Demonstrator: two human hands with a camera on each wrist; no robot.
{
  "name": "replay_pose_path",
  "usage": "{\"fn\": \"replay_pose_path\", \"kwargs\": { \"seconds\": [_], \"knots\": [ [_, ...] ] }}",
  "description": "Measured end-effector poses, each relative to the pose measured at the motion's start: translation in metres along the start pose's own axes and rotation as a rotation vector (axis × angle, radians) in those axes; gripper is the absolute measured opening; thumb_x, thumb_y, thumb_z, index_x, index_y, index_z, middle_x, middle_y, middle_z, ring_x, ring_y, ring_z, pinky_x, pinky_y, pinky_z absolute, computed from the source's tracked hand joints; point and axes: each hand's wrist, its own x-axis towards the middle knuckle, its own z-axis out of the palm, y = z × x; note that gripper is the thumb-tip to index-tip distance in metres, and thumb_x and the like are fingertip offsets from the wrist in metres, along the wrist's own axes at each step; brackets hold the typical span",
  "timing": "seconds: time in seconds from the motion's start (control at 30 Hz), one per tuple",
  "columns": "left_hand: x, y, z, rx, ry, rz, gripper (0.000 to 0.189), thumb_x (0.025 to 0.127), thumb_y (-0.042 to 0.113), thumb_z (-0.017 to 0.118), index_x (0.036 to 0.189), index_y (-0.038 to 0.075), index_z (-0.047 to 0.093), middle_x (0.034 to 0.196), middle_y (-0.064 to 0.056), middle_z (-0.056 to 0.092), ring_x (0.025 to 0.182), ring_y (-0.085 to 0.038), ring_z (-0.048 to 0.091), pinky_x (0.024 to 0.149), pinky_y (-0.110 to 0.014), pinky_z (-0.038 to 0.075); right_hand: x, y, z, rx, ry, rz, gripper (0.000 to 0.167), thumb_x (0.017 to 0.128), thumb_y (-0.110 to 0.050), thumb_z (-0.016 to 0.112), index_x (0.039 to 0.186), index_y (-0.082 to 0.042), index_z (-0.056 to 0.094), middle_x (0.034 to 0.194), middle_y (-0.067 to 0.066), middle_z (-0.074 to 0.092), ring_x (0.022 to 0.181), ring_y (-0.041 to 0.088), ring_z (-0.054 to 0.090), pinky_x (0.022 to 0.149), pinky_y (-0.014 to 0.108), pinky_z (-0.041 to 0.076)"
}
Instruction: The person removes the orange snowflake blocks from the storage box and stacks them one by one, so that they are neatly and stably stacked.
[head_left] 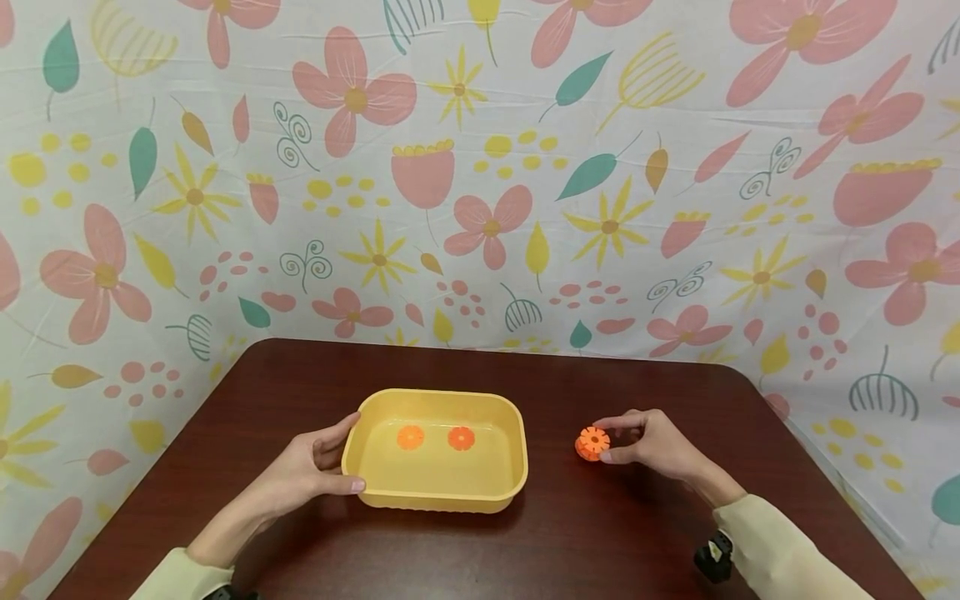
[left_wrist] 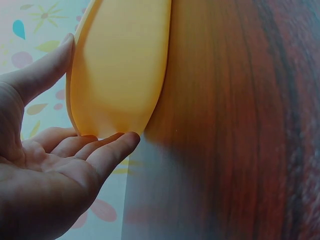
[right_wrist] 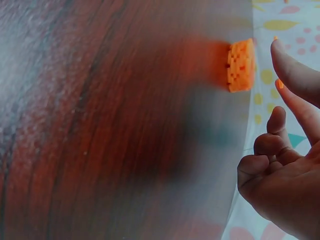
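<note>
The yellow plastic tub (head_left: 442,502) stands on the table with two flat orange notched discs, one disc (head_left: 410,437) left of the other disc (head_left: 461,438), on its floor. My left hand (head_left: 298,468) grips the tub's left end, thumb at one edge and fingers along another; the left wrist view shows the same hand (left_wrist: 55,160) on the tub (left_wrist: 120,65). Right of the tub, my right hand (head_left: 660,447) pinches an orange notched disc (head_left: 596,438) between thumb and forefinger. Close by it is a short stack of orange discs (right_wrist: 241,66), partly covered in the head view.
Everything stands on a dark reddish-brown table (head_left: 555,542) with rounded far corners. A white cloth (head_left: 480,167) printed with flowers and leaves hangs behind it and at both sides. A black strap device (head_left: 714,557) sits at my right sleeve.
</note>
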Motion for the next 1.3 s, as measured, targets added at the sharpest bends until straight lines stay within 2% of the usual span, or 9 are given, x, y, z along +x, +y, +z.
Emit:
{"fn": "replay_pose_path", "kwargs": {
  "seconds": [0.53, 1.3],
  "knots": [
    [0.000, 0.000, 0.000, -0.007, -0.004, -0.004, 0.102, 0.089, 0.002, 0.084, 0.166, -0.005, 0.017, 0.169, -0.027, 0.020, 0.144, -0.045, 0.043, 0.098, -0.033, 0.055, 0.001, 0.009, 0.003, -0.004, -0.021, 0.026, 0.046, 0.083, -0.010, 0.090, 0.126, 0.001, 0.076, 0.097, 0.014, 0.062, 0.083, 0.026, 0.049, 0.062, 0.029, 0.041],
    [0.000, 0.000, 0.000, -0.014, -0.006, 0.000, 0.102, 0.089, 0.001, 0.083, 0.165, -0.005, 0.017, 0.170, -0.026, 0.018, 0.145, -0.046, 0.041, 0.098, -0.034, 0.055, 0.002, 0.016, 0.005, -0.025, -0.022, 0.020, 0.048, 0.083, -0.011, 0.091, 0.126, 0.001, 0.076, 0.095, 0.013, 0.062, 0.084, 0.026, 0.049, 0.063, 0.027, 0.041]
  ]
}}
